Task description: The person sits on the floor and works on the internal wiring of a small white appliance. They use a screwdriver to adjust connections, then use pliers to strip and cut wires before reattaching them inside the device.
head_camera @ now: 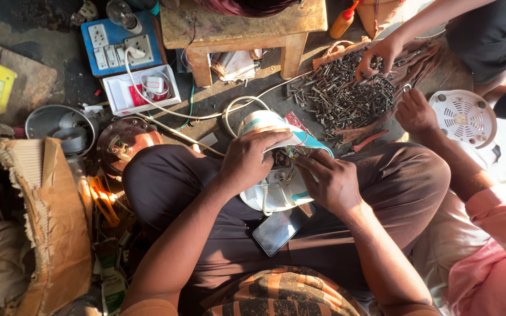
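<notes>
At the centre of the frame, a round white plastic appliance with teal trim (276,175) rests on the person's lap, its opened body showing tangled wires. The left hand (250,158) grips its upper rim, fingers curled over the edge. The right hand (329,181) pinches narrowly into the wiring. A dark smartphone (279,227) lies just below on the lap. At upper right, a brown cloth (420,58) holds a heap of dark screws (344,96), where another person's hand (379,55) digs. At upper left, a white tray (115,96) holds a coiled cable.
</notes>
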